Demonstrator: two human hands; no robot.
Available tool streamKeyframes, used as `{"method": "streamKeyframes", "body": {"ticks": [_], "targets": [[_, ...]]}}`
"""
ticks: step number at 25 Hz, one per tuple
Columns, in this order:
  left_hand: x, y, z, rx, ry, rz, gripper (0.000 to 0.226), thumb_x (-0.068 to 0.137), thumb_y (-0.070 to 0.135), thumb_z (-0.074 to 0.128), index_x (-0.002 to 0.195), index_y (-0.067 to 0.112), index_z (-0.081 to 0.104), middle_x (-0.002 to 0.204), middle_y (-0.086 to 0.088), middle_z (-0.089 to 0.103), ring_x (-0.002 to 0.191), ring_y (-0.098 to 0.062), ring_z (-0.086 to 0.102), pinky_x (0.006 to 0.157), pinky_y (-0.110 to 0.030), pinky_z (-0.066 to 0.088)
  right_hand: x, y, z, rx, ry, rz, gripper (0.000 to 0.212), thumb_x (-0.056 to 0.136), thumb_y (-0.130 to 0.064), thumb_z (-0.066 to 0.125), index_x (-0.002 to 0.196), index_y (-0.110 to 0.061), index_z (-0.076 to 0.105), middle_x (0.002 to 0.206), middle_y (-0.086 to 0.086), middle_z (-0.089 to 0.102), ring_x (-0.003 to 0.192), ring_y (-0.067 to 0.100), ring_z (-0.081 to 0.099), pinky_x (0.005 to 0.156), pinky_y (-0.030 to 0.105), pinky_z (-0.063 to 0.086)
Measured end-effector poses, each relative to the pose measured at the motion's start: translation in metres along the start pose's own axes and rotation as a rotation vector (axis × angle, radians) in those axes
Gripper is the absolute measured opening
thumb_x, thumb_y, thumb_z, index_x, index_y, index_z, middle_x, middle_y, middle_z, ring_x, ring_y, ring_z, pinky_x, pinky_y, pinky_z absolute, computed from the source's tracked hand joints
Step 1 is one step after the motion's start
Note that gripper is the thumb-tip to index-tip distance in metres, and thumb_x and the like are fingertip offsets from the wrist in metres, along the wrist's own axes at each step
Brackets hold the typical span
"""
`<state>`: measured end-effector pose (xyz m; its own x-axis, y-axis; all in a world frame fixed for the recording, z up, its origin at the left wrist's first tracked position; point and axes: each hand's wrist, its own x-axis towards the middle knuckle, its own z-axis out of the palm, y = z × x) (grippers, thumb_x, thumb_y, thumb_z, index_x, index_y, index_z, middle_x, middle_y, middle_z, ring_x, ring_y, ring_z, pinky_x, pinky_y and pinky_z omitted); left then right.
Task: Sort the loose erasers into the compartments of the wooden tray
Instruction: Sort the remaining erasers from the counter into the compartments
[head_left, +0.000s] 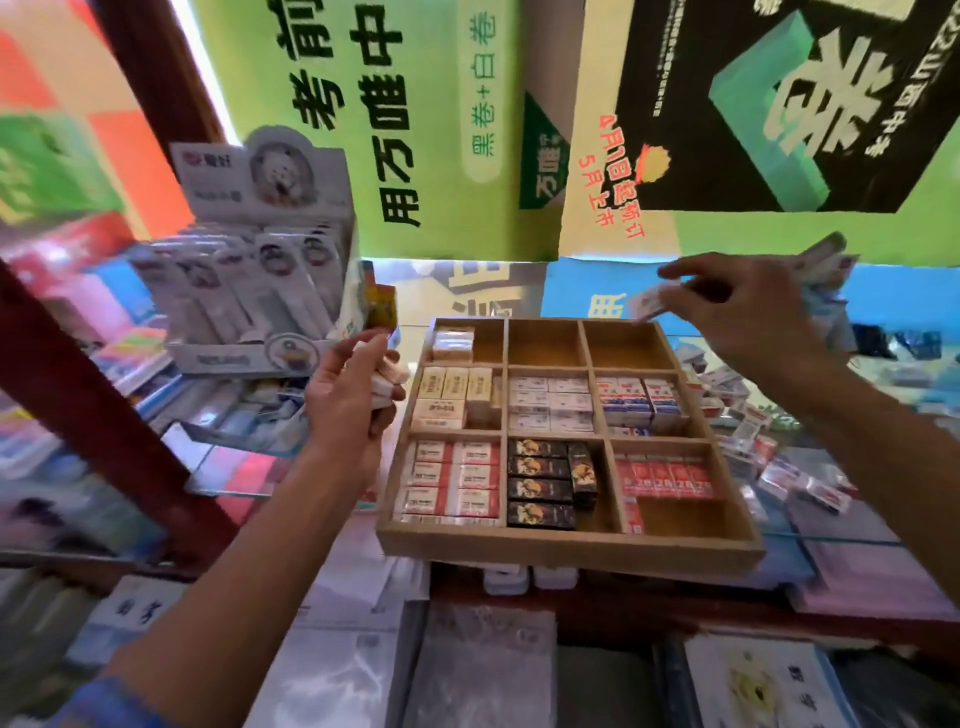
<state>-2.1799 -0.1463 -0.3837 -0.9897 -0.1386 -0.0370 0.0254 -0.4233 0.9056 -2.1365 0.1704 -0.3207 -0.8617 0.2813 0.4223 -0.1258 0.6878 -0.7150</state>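
A wooden tray (566, 545) with several compartments stands in the middle of the head view. Most compartments hold packed erasers: cream, white, black, red-and-white. The two far compartments on the right side of the back row hold nothing. My left hand (345, 402) is left of the tray and grips a few white erasers (387, 376). My right hand (748, 312) hovers over the tray's far right corner and pinches one small white eraser (647, 304). Loose erasers (748, 441) lie scattered on the glass to the tray's right.
A display box of packaged pens (260, 291) stands to the left behind my left hand. Green and black posters (519, 130) fill the back wall. Books and papers (483, 670) lie in front of the tray. A dark red shelf post (104, 415) runs down the left.
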Motion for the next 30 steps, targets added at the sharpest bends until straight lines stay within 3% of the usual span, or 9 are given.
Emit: {"method": "streamKeyframes", "body": {"ticks": [3, 8, 11, 16, 19, 21, 25, 27, 30], "targets": [[0.01, -0.002, -0.014, 0.071, 0.019, -0.022, 0.005, 0.094, 0.016, 0.064, 0.094, 0.02, 0.062, 0.072, -0.005, 0.062, 0.043, -0.009, 0.052, 0.033, -0.015, 0.03, 0.006, -0.045, 0.072, 0.165, -0.168, 0.14, 0.015, 0.083, -0.025, 0.078, 0.096, -0.022, 0.073, 0.08, -0.001, 0.07, 0.068, 0.009, 0.06, 0.06, 0.024, 0.045], [0.026, -0.016, -0.037, 0.14, -0.004, -0.085, 0.017, 0.09, 0.021, 0.069, 0.106, 0.017, 0.066, 0.077, -0.004, 0.068, 0.053, -0.013, 0.059, 0.049, -0.025, 0.041, 0.021, -0.055, 0.164, -0.118, -0.224, 0.191, 0.012, 0.081, -0.029, 0.079, 0.087, -0.024, 0.07, 0.092, -0.003, 0.068, 0.087, 0.015, 0.063, 0.075, 0.027, 0.048], [0.03, -0.024, -0.044, 0.143, -0.015, -0.088, 0.013, 0.09, 0.019, 0.069, 0.103, 0.018, 0.067, 0.079, -0.005, 0.068, 0.055, -0.014, 0.059, 0.048, -0.023, 0.04, 0.028, -0.046, 0.19, -0.229, -0.309, 0.179, 0.01, 0.083, -0.035, 0.076, 0.086, -0.029, 0.07, 0.102, -0.006, 0.071, 0.092, 0.012, 0.062, 0.087, 0.032, 0.048], [0.035, -0.031, -0.051, 0.133, -0.037, -0.081, 0.013, 0.09, 0.021, 0.069, 0.102, 0.023, 0.068, 0.091, -0.008, 0.07, 0.069, -0.017, 0.06, 0.046, -0.024, 0.046, 0.03, -0.044, 0.2, -0.41, -0.344, 0.021, 0.018, 0.085, -0.043, 0.071, 0.093, -0.027, 0.075, 0.1, -0.009, 0.071, 0.09, 0.011, 0.058, 0.067, 0.026, 0.03], [0.034, -0.031, -0.051, 0.115, -0.034, -0.088, 0.02, 0.087, 0.022, 0.071, 0.106, 0.023, 0.066, 0.1, -0.013, 0.069, 0.07, -0.018, 0.061, 0.043, -0.021, 0.046, 0.035, -0.046, 0.198, -0.491, -0.392, 0.001, 0.02, 0.086, -0.047, 0.069, 0.088, -0.029, 0.075, 0.096, -0.008, 0.068, 0.093, 0.014, 0.057, 0.084, 0.034, 0.038], [0.034, -0.03, -0.051, 0.145, -0.029, -0.09, 0.023, 0.086, 0.024, 0.072, 0.108, 0.027, 0.067, 0.107, -0.016, 0.069, 0.074, -0.021, 0.062, 0.045, -0.023, 0.047, 0.036, -0.048, 0.197, -0.552, -0.414, -0.013, 0.017, 0.087, -0.047, 0.067, 0.087, -0.031, 0.073, 0.095, -0.008, 0.067, 0.095, 0.016, 0.055, 0.097, 0.045, 0.033], [0.031, -0.03, -0.05, 0.181, -0.026, -0.077, 0.02, 0.087, 0.025, 0.071, 0.106, 0.03, 0.068, 0.108, -0.017, 0.068, 0.066, -0.018, 0.063, 0.047, -0.025, 0.047, 0.025, -0.048, 0.204, -0.616, -0.282, -0.071, 0.016, 0.094, -0.041, 0.059, 0.093, -0.027, 0.067, 0.096, -0.006, 0.066, 0.1, 0.02, 0.058, 0.098, 0.044, 0.03], [0.03, -0.03, -0.05, 0.184, -0.026, -0.068, 0.017, 0.088, 0.024, 0.071, 0.103, 0.03, 0.068, 0.107, -0.016, 0.069, 0.064, -0.015, 0.064, 0.052, -0.028, 0.05, 0.022, -0.048, 0.206, -0.555, -0.239, -0.012, 0.021, 0.098, -0.039, 0.05, 0.093, -0.023, 0.064, 0.097, -0.001, 0.068, 0.099, 0.022, 0.059, 0.099, 0.044, 0.032], [0.03, -0.028, -0.049, 0.182, -0.026, -0.073, 0.017, 0.087, 0.024, 0.071, 0.104, 0.03, 0.068, 0.11, -0.016, 0.068, 0.07, -0.018, 0.063, 0.049, -0.025, 0.05, 0.021, -0.049, 0.204, -0.329, -0.345, 0.094, 0.031, 0.1, -0.038, 0.041, 0.091, -0.02, 0.066, 0.097, 0.0, 0.071, 0.097, 0.023, 0.063, 0.098, 0.045, 0.04]]}}
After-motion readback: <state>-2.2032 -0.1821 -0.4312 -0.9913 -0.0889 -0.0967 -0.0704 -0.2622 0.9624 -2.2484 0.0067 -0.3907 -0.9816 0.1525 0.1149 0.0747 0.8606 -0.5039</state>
